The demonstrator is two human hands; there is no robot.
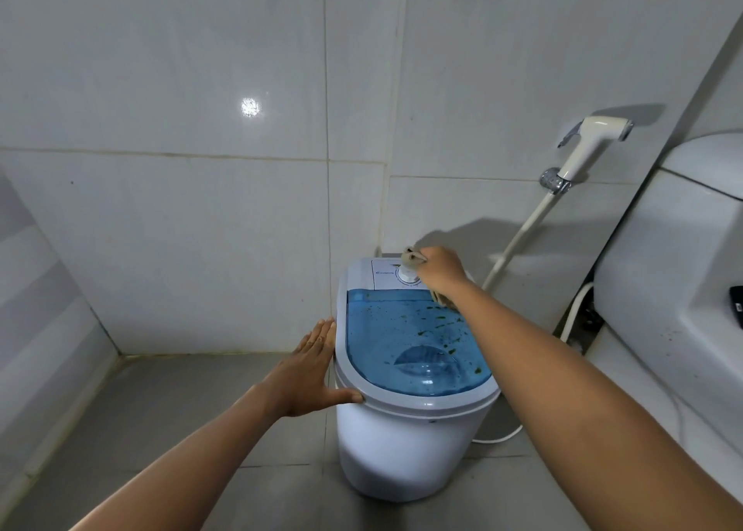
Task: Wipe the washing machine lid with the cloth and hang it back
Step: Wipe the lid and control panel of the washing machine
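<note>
Glossy white wall tiles (201, 88) meet a grey tiled floor (181, 402) in a bathroom corner, where a small white washing machine (402, 450) stands. At the left, the left hand (307, 373) lies flat against the grey rim of the machine, fingers straight and together, thumb spread along the front edge, forearm stretched forward. The washing machine lid (410, 341) is translucent blue plastic, rounded at the near end, speckled with dark green spots and smears. Behind it sits a white control panel with a round dial (408, 278). The right hand (440, 271) reaches over the lid's far right corner, fingers curled around a crumpled beige cloth (412, 258), which bunches up over the dial and shows again under the wrist at the lid's far edge. Farther right, a white bidet sprayer (591, 144) hangs on a chrome wall holder, its hose dropping to the floor, beside a white toilet tank (663, 269).
</note>
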